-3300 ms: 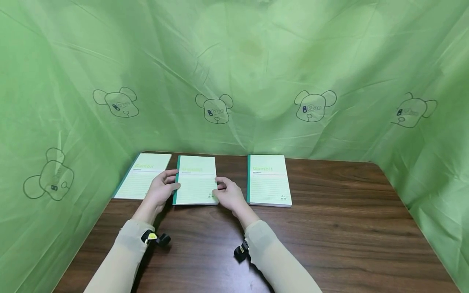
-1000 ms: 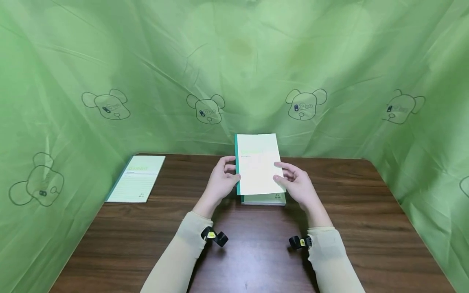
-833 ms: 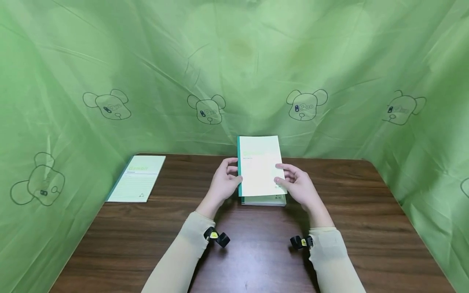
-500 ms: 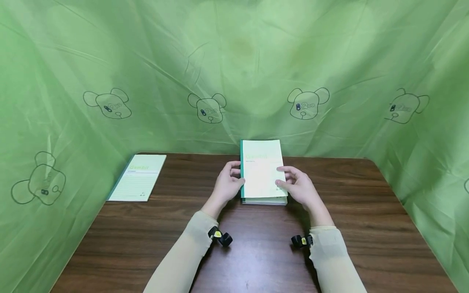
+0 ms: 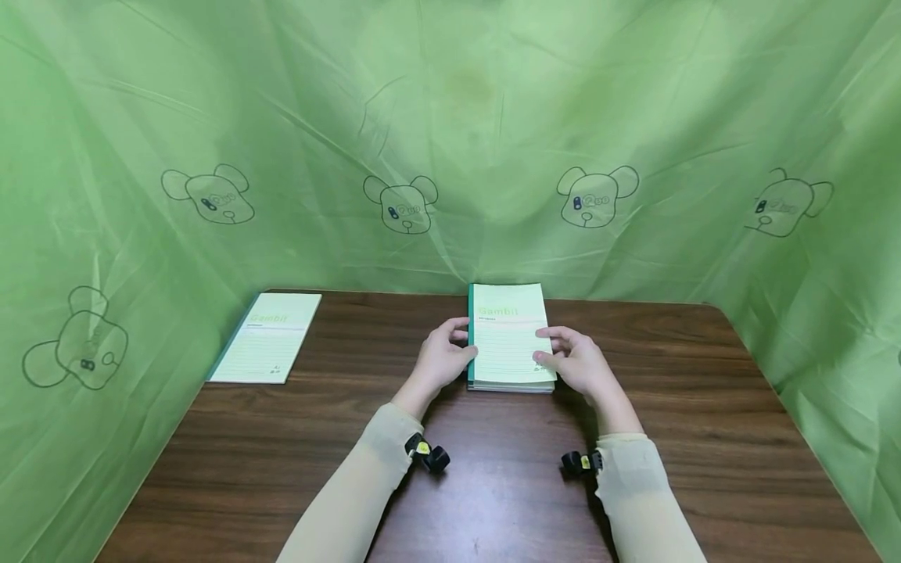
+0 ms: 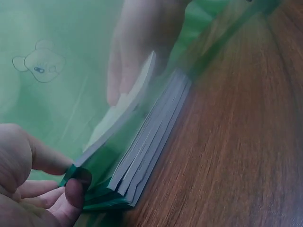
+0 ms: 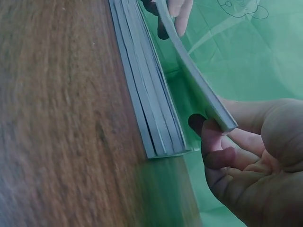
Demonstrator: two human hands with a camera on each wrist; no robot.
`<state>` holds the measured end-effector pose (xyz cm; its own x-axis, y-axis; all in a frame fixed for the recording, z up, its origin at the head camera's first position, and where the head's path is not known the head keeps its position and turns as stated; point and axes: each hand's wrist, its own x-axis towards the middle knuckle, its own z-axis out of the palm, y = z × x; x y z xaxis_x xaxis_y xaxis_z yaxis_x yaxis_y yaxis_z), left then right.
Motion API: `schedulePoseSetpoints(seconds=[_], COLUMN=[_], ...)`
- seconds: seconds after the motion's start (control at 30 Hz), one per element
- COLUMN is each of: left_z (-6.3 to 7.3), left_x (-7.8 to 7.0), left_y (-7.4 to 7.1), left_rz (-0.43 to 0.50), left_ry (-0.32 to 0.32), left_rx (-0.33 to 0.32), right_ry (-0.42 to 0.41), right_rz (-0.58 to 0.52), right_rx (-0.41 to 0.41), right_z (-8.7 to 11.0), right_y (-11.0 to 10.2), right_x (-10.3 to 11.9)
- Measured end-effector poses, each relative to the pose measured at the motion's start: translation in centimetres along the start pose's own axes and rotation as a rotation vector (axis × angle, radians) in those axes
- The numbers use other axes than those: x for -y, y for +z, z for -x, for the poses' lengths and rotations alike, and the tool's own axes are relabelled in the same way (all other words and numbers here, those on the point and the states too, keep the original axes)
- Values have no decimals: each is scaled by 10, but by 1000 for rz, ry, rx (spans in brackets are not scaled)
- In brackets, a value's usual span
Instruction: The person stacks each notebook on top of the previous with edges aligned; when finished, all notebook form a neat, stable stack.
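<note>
A pale green notebook (image 5: pixel 507 344) with a dark green spine and "Gambit" on its cover is held level between both hands, close over a stack of notebooks (image 5: pixel 510 386). My left hand (image 5: pixel 441 356) pinches the spine edge between thumb and fingers. On the opposite edge, my right hand (image 5: pixel 580 361) grips with its thumb on top. Both wrist views show a gap between the held notebook (image 7: pixel 199 80) and the stack (image 6: pixel 156 137), whose several notebooks lie flush. The held one bows slightly in the middle.
Another pale green notebook (image 5: pixel 263 340) lies flat at the table's back left corner. A brown wood-grain table (image 5: pixel 669 438) spans the scene. Green cloth (image 5: pixel 479 141) with bear-head drawings rises along the back and both sides.
The hands carried the middle notebook rightward over the right-hand stack, then lowered it. In the last second it has come down and slightly toward me, covering more of the stack.
</note>
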<state>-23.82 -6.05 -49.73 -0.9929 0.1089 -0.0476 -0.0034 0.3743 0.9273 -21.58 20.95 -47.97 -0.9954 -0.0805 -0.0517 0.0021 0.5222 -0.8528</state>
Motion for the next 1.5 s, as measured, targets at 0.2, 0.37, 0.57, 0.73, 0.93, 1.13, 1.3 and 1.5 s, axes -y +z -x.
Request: schedulePoseSetpoints(seconds=[0.2, 0.37, 0.57, 0.73, 0.93, 1.13, 1.3, 1.5], left_z=[0, 0, 0, -1, -2, -1, -1, 0], left_x=[0, -1, -1, 1, 3, 3, 3, 1], left_y=[-1, -1, -2, -2, -2, -4, -3, -3], left_rz=[-11, -44, -104, -129, -151, -171, -191, -213], left_ry=[-10, 0, 23, 24, 21, 26, 39, 17], left_rx=[39, 47, 26, 25, 34, 46, 42, 60], right_ry=[29, 39, 36, 29, 34, 9, -5, 9], right_rz=[2, -1, 39, 80, 86, 127, 145, 152], right_rx=[-8, -11, -25, -30, -17, -28, -18, -10], right_z=[-2, -1, -3, -2, 0, 0, 0, -2], right_y=[2, 2, 3, 2, 1, -3, -5, -6], right_x=[-2, -1, -1, -2, 0, -1, -4, -6])
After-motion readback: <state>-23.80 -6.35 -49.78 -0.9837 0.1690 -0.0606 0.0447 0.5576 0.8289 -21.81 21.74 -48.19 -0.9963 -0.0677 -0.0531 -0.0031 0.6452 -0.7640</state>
